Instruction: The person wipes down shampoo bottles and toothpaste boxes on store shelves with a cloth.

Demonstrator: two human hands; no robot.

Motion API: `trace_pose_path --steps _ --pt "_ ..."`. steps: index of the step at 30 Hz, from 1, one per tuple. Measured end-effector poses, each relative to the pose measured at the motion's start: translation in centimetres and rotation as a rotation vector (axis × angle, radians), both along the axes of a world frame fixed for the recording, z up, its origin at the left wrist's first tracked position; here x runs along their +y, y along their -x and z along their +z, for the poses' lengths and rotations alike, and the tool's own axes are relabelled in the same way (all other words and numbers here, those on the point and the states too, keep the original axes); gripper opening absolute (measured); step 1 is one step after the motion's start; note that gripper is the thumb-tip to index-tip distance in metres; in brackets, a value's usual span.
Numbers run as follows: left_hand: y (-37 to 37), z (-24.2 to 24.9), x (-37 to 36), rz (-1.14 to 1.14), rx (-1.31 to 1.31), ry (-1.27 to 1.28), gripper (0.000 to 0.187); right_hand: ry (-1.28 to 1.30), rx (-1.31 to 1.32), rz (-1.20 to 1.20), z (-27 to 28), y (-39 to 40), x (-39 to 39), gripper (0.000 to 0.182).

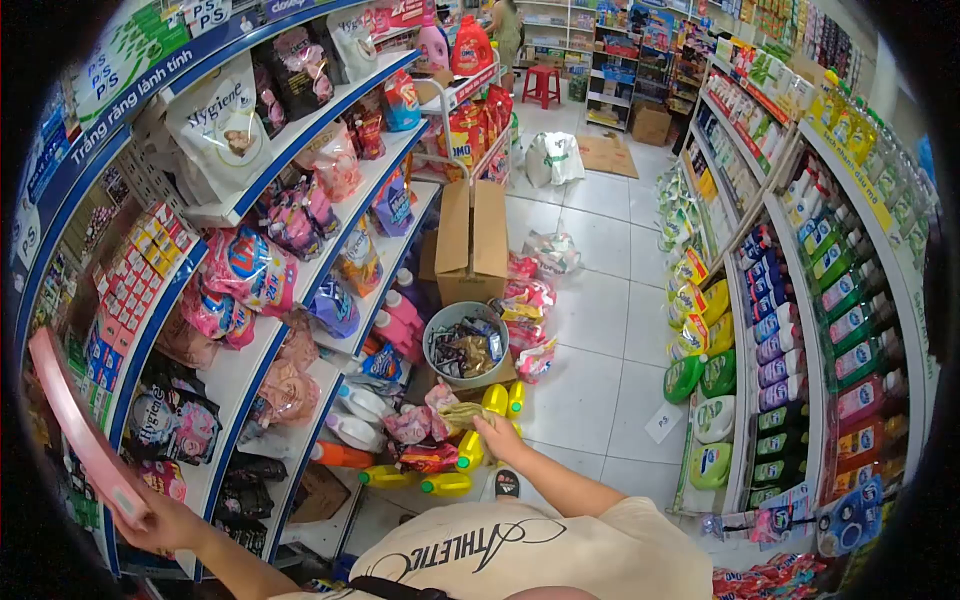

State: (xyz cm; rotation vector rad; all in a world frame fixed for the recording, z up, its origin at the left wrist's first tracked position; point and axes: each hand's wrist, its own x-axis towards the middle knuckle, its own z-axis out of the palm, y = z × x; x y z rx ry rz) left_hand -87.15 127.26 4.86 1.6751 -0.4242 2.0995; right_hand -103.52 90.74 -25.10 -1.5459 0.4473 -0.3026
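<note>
At the lower left, my left hand [158,522] is closed round the end of a long pink strip [85,425], which rises along the left shelves. My right hand [498,438] reaches out near the middle, its fingers closed on a greenish-yellow cloth [463,415]. Beneath and beside that cloth are pink packets [415,425] and yellow bottles [470,450] on the floor. Just beyond it, a round grey bucket [430,352] holds dark and gold packets.
Stocked shelves [250,345] curve along the left, and bottle shelves [745,440] line the right. An open cardboard box [470,240] stands behind the bucket. Bags [688,300] and green bottles [683,378] sit by the right shelves. Farther back are a red stool [542,85] and a person [507,40].
</note>
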Motion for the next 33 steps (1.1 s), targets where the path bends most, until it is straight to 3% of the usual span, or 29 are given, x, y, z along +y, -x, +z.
trace_pose_path --steps 1,2,4,5,7,8,9,10,11,14,17,18,20,25,26,29,30,31,33 --pt "0.8 -1.6 -0.5 0.031 0.046 0.054 0.035 -0.038 -0.066 -0.019 0.5 -0.5 -0.2 0.032" --pt "1.1 -3.9 -1.6 -0.180 0.192 0.227 0.039 -0.078 -0.131 -0.046 1.2 -1.1 -0.2 0.032" --pt "1.9 -7.8 -5.0 -0.347 0.352 0.176 0.046 -0.234 -0.234 -0.083 3.2 -1.7 0.4 0.034" --pt "4.0 -8.7 -9.6 -0.751 0.608 0.311 0.045 -0.279 -0.242 -0.083 3.4 -2.2 0.5 0.035" --pt "7.0 -12.5 -14.3 -1.215 1.156 0.662 0.045 -0.368 -0.251 -0.063 3.5 -2.9 1.5 0.036" --pt "9.0 -13.4 -16.6 -1.285 1.424 0.693 0.043 -0.213 -0.272 -0.090 3.6 -3.2 2.6 0.037" --pt "9.2 -17.9 -16.7 -1.403 1.588 0.683 0.042 -0.053 -0.296 -0.119 4.0 -3.5 3.7 0.038" --pt "11.5 -18.1 -17.7 -1.446 1.727 0.859 0.039 0.109 -0.324 -0.150 4.2 -3.5 4.3 0.039" --pt "14.0 -18.3 -18.9 -1.480 1.867 1.037 0.037 0.271 -0.149 -0.046 3.9 -3.1 4.8 0.040" --pt "15.5 -19.7 -18.0 -1.736 2.055 1.068 0.030 0.539 -0.137 0.057 2.5 -0.9 6.2 0.040" --pt "15.8 -23.4 -15.2 -1.853 2.161 1.012 0.028 0.579 -0.087 0.238 2.1 2.5 8.2 0.038" --pt "16.9 -24.1 -14.5 -1.773 2.198 1.037 0.026 0.543 -0.069 0.295 2.6 3.6 9.3 0.038" --pt "19.0 -24.2 -12.8 -1.742 2.248 1.220 0.024 0.464 -0.086 0.393 3.3 5.3 11.0 0.034" --pt "23.1 -25.3 -7.4 -1.784 2.499 1.368 0.030 0.434 -0.060 0.395 1.1 8.8 15.5 0.031" --pt "23.9 -25.0 -6.4 -1.796 2.527 1.238 0.034 0.437 -0.082 0.371 -0.2 9.4 16.3 0.031" --pt "26.5 -24.5 -3.9 -1.803 2.641 1.254 0.034 0.309 0.277 0.294 -3.4 10.8 17.1 0.031" --pt "26.8 -25.8 -3.1 -1.839 2.704 1.269 0.035 0.292 0.225 0.293 -3.5 11.3 17.1 0.033" --pt "27.1 -26.6 -2.4 -1.780 2.781 1.304 0.037 0.260 0.401 0.378 -4.1 11.4 17.0 0.038" --pt "27.4 -28.8 -1.5 -1.826 2.819 1.270 0.041 0.381 0.498 0.361 -6.6 11.7 17.6 0.045"
